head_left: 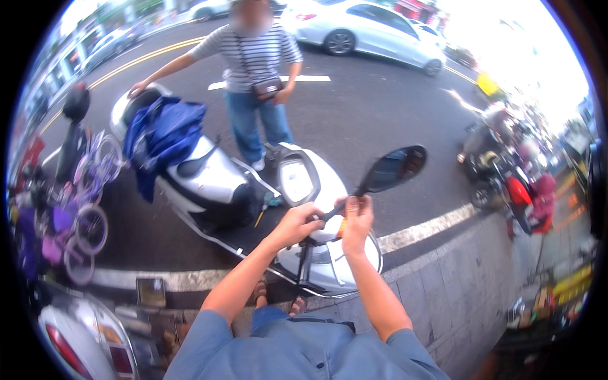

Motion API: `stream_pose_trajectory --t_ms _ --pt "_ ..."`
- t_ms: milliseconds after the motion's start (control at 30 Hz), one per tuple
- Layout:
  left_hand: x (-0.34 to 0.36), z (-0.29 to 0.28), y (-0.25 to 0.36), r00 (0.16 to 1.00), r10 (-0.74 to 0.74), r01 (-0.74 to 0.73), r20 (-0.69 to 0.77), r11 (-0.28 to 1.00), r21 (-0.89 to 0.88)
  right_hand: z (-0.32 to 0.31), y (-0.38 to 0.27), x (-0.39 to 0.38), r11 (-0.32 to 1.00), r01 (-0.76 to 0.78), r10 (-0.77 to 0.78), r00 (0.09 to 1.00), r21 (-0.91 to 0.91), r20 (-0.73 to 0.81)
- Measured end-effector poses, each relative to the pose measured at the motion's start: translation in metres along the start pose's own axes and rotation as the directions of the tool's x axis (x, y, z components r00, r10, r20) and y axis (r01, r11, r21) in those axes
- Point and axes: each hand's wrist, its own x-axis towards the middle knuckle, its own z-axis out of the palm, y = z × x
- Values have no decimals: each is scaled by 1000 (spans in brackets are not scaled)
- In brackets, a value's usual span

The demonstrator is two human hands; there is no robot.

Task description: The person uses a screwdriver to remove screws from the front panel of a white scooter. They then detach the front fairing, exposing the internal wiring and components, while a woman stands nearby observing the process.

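Note:
A white scooter (204, 174) stands side-on before me, a blue cloth (163, 123) draped over its seat. Its dark oval mirror (398, 166) sticks up at the right of the front cowl (326, 183). My left hand (297, 225) is closed on the dark bar at the base of the mirror stem; whether that is the handlebar or the stem itself I cannot tell. My right hand (356, 221) grips the mirror stem higher up, just below the mirror head, thumb upward. A small yellow-handled item (259, 215) lies on the scooter's footboard.
A person (250, 69) in a striped shirt stands beyond the scooter, one hand on its rear. Purple bicycles (85, 231) are at left, another white scooter (85, 342) at lower left. Motorbikes (513, 183) line the right, beside paving (437, 291). A white car (373, 38) is on the road.

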Motion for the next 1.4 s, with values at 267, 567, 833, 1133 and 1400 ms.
stream_pose_trajectory --t_ms 267,567,833,1133,1400 --pt "9 13 7 992 -75 74 -104 997 -8 20 -18 24 913 12 76 977 -408 198" --pt "14 25 -20 986 96 -17 -137 873 487 14 -15 1 818 403 -199 868 -410 456" --pt "12 21 -23 955 289 -186 -74 773 607 14 -7 -7 801 447 -305 877 -397 372" --pt "2 13 10 989 -109 113 -104 993 38 -10 -9 -22 955 122 -85 986 -269 147" --pt "-4 6 16 999 53 -53 6 997 64 1 0 21 990 -136 135 991 31 16"
